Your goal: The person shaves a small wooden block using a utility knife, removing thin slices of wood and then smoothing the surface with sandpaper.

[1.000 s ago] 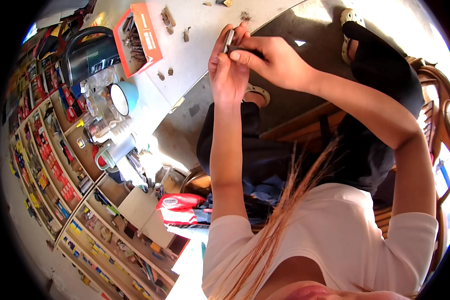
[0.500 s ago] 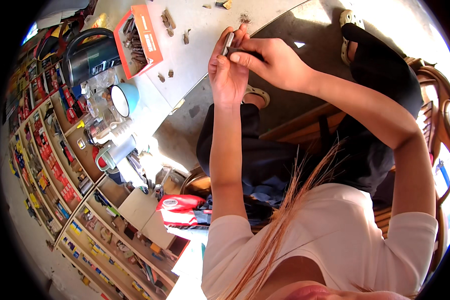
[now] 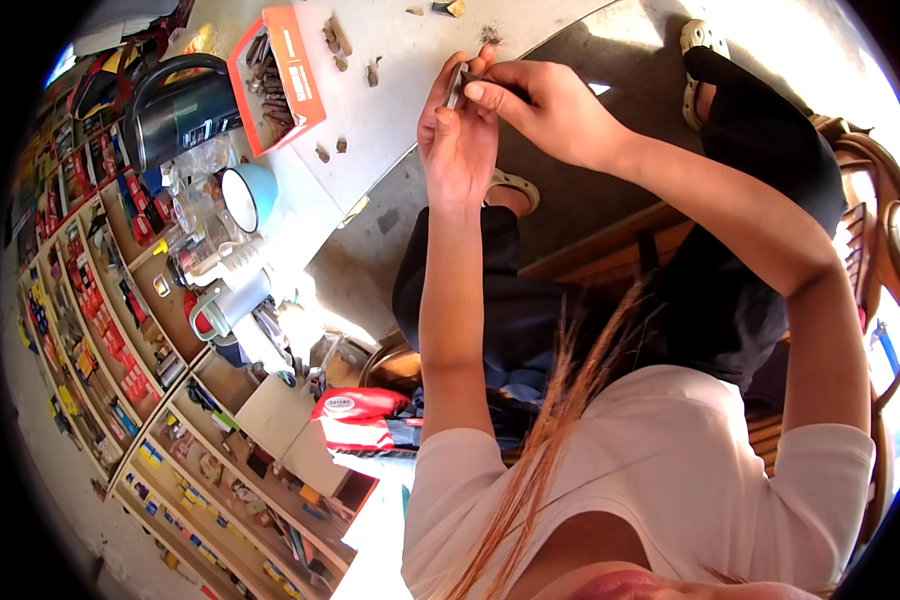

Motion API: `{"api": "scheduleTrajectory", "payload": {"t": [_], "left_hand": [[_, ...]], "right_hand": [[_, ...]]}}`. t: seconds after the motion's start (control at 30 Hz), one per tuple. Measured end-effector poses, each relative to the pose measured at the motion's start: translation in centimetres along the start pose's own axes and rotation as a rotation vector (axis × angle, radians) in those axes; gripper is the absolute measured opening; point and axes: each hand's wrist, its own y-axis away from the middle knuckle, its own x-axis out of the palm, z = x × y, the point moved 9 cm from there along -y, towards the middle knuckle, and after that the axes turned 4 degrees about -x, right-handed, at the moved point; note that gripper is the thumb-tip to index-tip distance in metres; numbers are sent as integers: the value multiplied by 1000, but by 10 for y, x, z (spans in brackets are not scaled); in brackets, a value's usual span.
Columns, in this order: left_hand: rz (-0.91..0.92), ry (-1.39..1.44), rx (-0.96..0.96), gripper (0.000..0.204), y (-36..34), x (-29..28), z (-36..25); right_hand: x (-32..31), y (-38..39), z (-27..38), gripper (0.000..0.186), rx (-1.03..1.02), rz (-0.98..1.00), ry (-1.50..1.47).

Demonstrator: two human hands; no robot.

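Note:
My left hand (image 3: 457, 145) is palm up over the table's edge, its fingers curled round a small, narrow, silvery-grey metal piece (image 3: 456, 88). Against that piece my right hand (image 3: 555, 110) pinches something small and dark (image 3: 472, 77) between thumb and forefinger. Most of this dark thing is hidden by the fingers, and its kind cannot be made out. Just beyond my fingertips lies a scatter of dark crumbs (image 3: 489, 38) on the white table (image 3: 390, 110). An open orange-red box (image 3: 298, 75) of brown, stick-like pieces (image 3: 265, 85) stands to the left.
Several loose brown bits (image 3: 336, 38) lie beside the box. A dark electric kettle (image 3: 185, 120), a light blue mug (image 3: 253, 197) and a clear jug (image 3: 232, 265) crowd the left side. Shelves (image 3: 185, 370) of small packages run below them. My legs and a wooden chair (image 3: 860, 180) are under and beside me.
My right hand has shifted slightly up and away along the metal piece, and less of the dark thing shows. The left hand has stayed almost still.

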Motion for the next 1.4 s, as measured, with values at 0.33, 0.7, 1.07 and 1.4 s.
{"api": "scheduleTrajectory", "payload": {"t": [0.33,0.7,1.07,1.4], "left_hand": [[1,-34,2,61,-1,-1,-1],[-47,19,-35,61,-3,-6,6],[-59,55,-45,59,-4,-16,17],[30,20,-38,60,-4,2,5]], "right_hand": [[4,2,2,44,-1,34,21],[3,-1,-3,43,7,-19,81],[5,-3,-20,39,1,-60,121],[10,-1,-29,52,150,1,-176]]}}
